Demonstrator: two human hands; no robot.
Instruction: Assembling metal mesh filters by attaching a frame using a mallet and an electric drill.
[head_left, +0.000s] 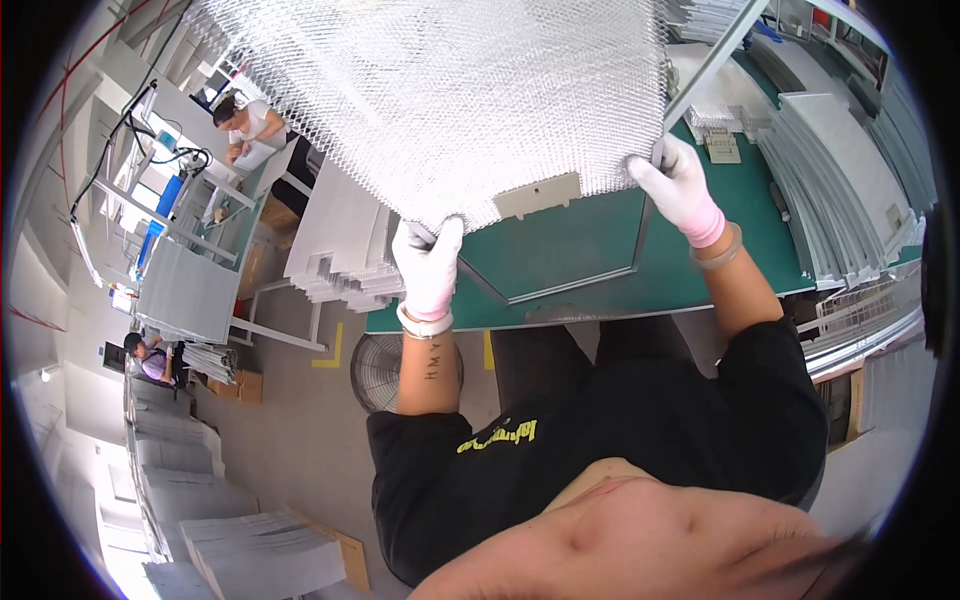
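I hold a large sheet of silvery expanded metal mesh [450,90] up over a green work table [590,290]. My left hand [428,262], in a white glove, grips the mesh at its lower left corner. My right hand [678,187], also gloved in white, grips the lower right corner next to a grey metal frame bar [712,55]. A small beige tab [537,197] sits on the lower edge of the mesh between my hands. A thin metal frame [600,277] lies flat on the table under the mesh.
Stacks of grey metal strips [835,190] lie on the table's right. Piles of white panels [335,250] stand left of the table. A floor fan [380,370] is below the table edge. Two other people [250,125] [148,357] work at the left. More panel stacks [260,550] sit on the floor.
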